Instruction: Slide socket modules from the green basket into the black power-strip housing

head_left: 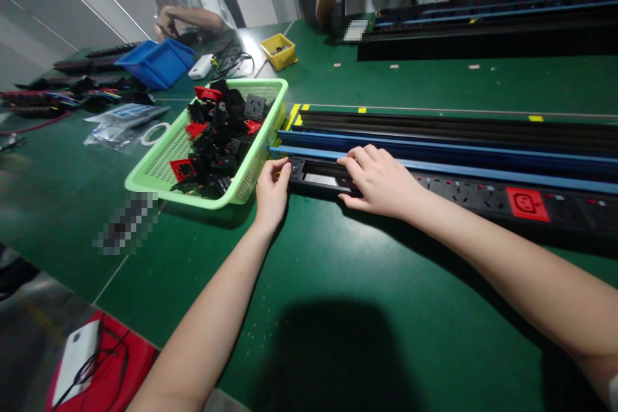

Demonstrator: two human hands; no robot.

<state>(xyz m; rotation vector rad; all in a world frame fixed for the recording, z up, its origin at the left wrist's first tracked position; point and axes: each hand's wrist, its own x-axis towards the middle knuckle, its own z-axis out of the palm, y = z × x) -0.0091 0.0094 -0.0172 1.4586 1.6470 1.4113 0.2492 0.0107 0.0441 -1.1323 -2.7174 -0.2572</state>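
Observation:
A long black power strip (437, 188) lies across the table, with black sockets and one red socket (528, 205) set in it. Near its left end is an open slot (323, 177) with a pale bottom. My left hand (271, 196) is closed at that left end, thumb and forefinger pinched on the strip beside the end socket. Farther right, my right hand (379, 181) straddles the strip, its thumb along the near side and its fingers over the far edge. What lies beneath that palm is hidden.
Left of the strip stands a green basket (145, 174) of black and red sockets. Blue-edged rails (483, 158) run behind the strip. Farther back are a blue bin (157, 64), a yellow box (279, 51) and a tape roll (155, 134). Two people sit across the table.

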